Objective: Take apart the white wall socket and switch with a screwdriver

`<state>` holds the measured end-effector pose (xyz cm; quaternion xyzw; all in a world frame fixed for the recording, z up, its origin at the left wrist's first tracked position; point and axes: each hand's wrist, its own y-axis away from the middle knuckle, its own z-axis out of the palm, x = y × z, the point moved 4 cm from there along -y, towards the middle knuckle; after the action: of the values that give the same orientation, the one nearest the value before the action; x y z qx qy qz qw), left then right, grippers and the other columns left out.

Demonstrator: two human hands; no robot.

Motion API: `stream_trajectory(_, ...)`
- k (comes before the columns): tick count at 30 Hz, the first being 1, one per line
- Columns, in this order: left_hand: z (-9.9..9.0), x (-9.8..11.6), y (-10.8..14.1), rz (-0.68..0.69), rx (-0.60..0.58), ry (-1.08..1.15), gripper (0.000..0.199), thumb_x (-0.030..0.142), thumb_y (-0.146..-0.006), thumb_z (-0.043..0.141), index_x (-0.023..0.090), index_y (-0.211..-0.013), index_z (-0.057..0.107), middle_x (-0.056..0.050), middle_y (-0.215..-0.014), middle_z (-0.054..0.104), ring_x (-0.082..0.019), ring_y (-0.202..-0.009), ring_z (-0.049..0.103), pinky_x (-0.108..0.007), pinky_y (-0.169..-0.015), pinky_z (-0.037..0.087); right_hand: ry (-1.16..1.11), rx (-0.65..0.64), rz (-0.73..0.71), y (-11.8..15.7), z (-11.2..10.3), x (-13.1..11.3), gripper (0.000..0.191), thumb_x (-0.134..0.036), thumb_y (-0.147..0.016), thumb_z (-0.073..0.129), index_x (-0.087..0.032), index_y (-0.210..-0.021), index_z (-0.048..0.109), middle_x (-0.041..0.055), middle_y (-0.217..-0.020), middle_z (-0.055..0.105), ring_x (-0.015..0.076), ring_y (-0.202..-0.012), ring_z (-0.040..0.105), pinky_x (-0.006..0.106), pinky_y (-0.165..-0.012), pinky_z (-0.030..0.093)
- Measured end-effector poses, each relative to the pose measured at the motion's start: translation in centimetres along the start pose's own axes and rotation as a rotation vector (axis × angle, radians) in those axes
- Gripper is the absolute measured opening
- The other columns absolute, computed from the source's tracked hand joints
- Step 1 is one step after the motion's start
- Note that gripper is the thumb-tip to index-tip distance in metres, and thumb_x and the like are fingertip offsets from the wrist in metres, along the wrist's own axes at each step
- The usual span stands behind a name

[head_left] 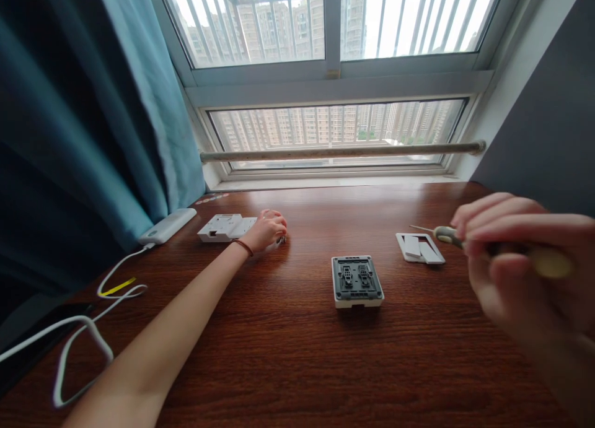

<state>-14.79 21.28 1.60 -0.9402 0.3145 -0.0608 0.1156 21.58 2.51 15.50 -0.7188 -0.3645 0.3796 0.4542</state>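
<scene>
My right hand (515,254), partly blurred, is closed around a screwdriver (447,235) with a pale handle; its thin shaft points left. Below that tip lies a white switch frame (405,257) with two loose white rocker covers (411,247) on it. Reaching far across the table, my left hand (266,230) has its fingers curled down and closed at small shiny metal pieces (281,239). What its fingertips pinch is too small to make out. A light switch (357,280) with a dark grey face sits on a white box in the middle, touched by neither hand.
White switch boxes (222,227) stand beside my left hand. Farther left lie a white power strip (168,226), its looping white cable (103,279) and a yellow strip (118,287). A blue curtain (139,106) hangs at the left; a window rail (344,152) runs behind the brown table (297,366).
</scene>
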Motion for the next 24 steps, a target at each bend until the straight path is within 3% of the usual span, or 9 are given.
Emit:
stream_trajectory(1,-0.2,0.0,0.1,0.0,0.009,-0.002,0.02,0.019,-0.076,0.05,0.023,-0.065,0.066,-0.002,-0.089,0.065,-0.022,-0.105,0.044,-0.047,-0.099,0.013,-0.003,0.024,0.012,-0.8,1.1,0.4,0.01,-0.029,-0.087,0.046,-0.023,-0.092,0.052,0.0039,-0.08,0.051,0.0191,-0.071,0.053,0.04,-0.066,0.045)
stream_trajectory(3,-0.6,0.2,0.2,-0.002,0.03,-0.007,0.02,0.019,-0.077,0.05,0.023,-0.064,0.066,-0.002,-0.09,0.065,-0.023,-0.106,0.044,-0.05,-0.1,0.01,0.078,-0.072,0.017,-1.1,3.1,1.8,0.013,-0.031,-0.088,0.043,-0.023,-0.086,0.052,0.0037,-0.082,0.05,0.0194,-0.074,0.051,0.041,-0.071,0.042)
stream_trajectory(7,-1.9,1.4,0.4,-0.004,0.098,-0.054,0.02,0.018,-0.08,0.049,0.023,-0.07,0.065,-0.003,-0.098,0.063,-0.026,-0.111,0.042,-0.053,-0.1,0.008,0.203,-0.258,-0.122,2.5,4.9,5.2,0.012,-0.032,-0.085,0.052,-0.022,-0.088,0.053,0.0058,-0.088,0.045,0.0177,-0.072,0.046,0.032,-0.06,0.043)
stream_trajectory(9,-2.8,3.2,0.2,0.012,0.161,-0.069,0.02,0.018,-0.082,0.047,0.022,-0.074,0.065,-0.004,-0.101,0.062,-0.026,-0.114,0.041,-0.052,-0.101,0.011,0.297,-0.32,-0.229,5.0,5.3,6.6,0.013,-0.03,-0.081,0.06,-0.023,-0.09,0.055,0.0055,-0.088,0.047,0.0169,-0.071,0.046,0.03,-0.058,0.043)
stream_trajectory(12,-3.4,7.6,-0.2,0.058,0.26,0.05,0.019,0.022,-0.085,0.044,0.022,-0.085,0.064,-0.005,-0.102,0.062,-0.023,-0.113,0.042,-0.047,-0.102,0.021,0.373,-0.382,-0.335,8.1,5.9,8.3,0.018,-0.023,-0.079,0.063,-0.023,-0.096,0.057,0.0055,-0.09,0.052,0.0177,-0.076,0.051,0.03,-0.065,0.046)
stream_trajectory(15,-2.7,13.0,-0.4,0.102,0.288,0.309,0.02,0.026,-0.086,0.045,0.021,-0.099,0.059,-0.007,-0.106,0.059,-0.02,-0.109,0.046,-0.042,-0.099,0.032,0.334,-0.497,-0.314,10.0,6.8,9.6,0.027,-0.017,-0.084,0.055,-0.022,-0.11,0.054,0.0069,-0.092,0.055,0.0171,-0.08,0.055,0.03,-0.07,0.049)
stream_trajectory(18,-0.9,17.4,-0.4,0.092,0.231,0.548,0.034,0.033,-0.083,0.051,0.019,-0.113,0.05,-0.01,-0.118,0.052,-0.021,-0.113,0.045,-0.039,-0.099,0.036,0.303,-0.585,-0.273,10.7,7.4,10.3,0.027,-0.014,-0.087,0.047,-0.02,-0.113,0.053,0.0086,-0.094,0.056,0.0175,-0.08,0.057,0.029,-0.068,0.051)
stream_trajectory(21,0.6,19.5,0.0,0.028,0.169,0.702,0.05,0.038,-0.078,0.057,0.018,-0.121,0.043,-0.013,-0.125,0.045,-0.022,-0.118,0.042,-0.039,-0.102,0.035,0.327,-0.631,-0.26,11.1,7.8,10.4,0.024,-0.015,-0.088,0.043,-0.019,-0.109,0.054,0.009,-0.093,0.056,0.0174,-0.076,0.055,0.029,-0.064,0.051)
stream_trajectory(24,1.4,20.0,0.6,-0.006,0.12,0.782,0.06,0.04,-0.073,0.062,0.018,-0.124,0.039,-0.014,-0.126,0.042,-0.023,-0.12,0.04,-0.04,-0.104,0.034,0.359,-0.672,-0.267,11.4,8.0,10.2,0.022,-0.014,-0.089,0.041,-0.018,-0.105,0.056,0.0085,-0.091,0.056,0.0167,-0.075,0.054,0.028,-0.064,0.049)
